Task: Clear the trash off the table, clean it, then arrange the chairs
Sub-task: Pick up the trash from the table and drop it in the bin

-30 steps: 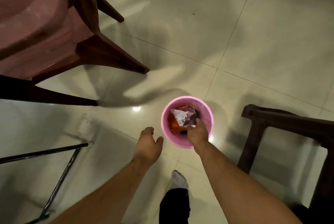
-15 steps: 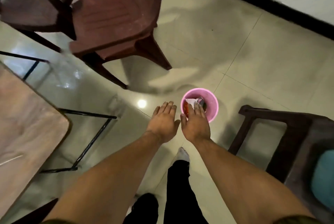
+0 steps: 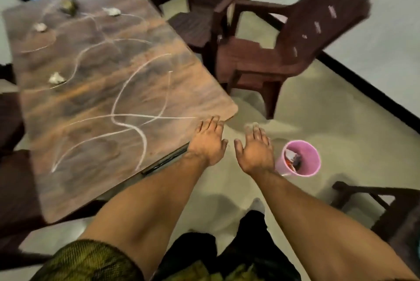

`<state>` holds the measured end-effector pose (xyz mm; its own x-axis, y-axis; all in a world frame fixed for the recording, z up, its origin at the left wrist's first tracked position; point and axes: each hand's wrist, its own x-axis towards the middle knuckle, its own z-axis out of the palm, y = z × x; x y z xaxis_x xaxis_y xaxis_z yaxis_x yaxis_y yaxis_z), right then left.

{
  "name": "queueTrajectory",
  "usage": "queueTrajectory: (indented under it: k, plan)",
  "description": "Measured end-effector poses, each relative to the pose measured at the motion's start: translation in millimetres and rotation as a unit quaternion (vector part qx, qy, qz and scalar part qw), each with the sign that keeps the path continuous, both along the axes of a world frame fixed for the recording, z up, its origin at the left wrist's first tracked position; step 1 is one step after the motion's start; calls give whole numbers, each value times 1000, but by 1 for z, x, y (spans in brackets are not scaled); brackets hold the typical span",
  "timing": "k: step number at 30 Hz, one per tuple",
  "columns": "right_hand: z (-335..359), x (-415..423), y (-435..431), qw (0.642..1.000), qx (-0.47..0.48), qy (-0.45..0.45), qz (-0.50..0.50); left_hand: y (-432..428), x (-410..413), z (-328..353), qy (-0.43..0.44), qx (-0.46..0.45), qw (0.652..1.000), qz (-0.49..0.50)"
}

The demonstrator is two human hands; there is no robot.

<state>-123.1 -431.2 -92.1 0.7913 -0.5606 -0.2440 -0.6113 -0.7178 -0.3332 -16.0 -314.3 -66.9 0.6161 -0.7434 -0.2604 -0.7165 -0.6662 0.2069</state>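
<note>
A brown wooden table (image 3: 95, 103) fills the left of the view, streaked with white curved marks. Several crumpled scraps lie on its far half: a white wad (image 3: 56, 78), another (image 3: 40, 27), one more (image 3: 111, 11) and a darker lump (image 3: 67, 4). A pink bin (image 3: 313, 162) holding wrappers stands on the floor at the right. My left hand (image 3: 208, 142) hovers flat, fingers straight, over the table's near right corner, holding nothing. My right hand (image 3: 254, 148) is spread open above the floor, just left of the bin.
Two brown plastic chairs stand beyond the table's right side, one close (image 3: 286, 53) and one behind it (image 3: 202, 8). A dark chair (image 3: 386, 208) sits at the lower right. Dark chair parts (image 3: 11, 178) edge the left. A window lies at the top left.
My right hand has left the pink bin and both hands have lifted away from it. The view has swung up and left, bringing the table and its scraps into sight.
</note>
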Motion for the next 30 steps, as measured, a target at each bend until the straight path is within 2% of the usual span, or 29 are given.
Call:
queueTrajectory:
  k: [8, 13, 20, 30]
  plan:
    - [37, 112, 198, 984, -17, -25, 177, 218, 52, 27, -2, -21, 981, 194]
    - [36, 182, 286, 968, -20, -22, 248, 319, 99, 25, -3, -4, 964, 266]
    - [22, 284, 355, 961, -4, -11, 275, 405, 197, 18, -7, 28, 958, 286]
    - [27, 388, 413, 973, 28, -2, 227, 462, 317, 21, 20, 53, 969, 240]
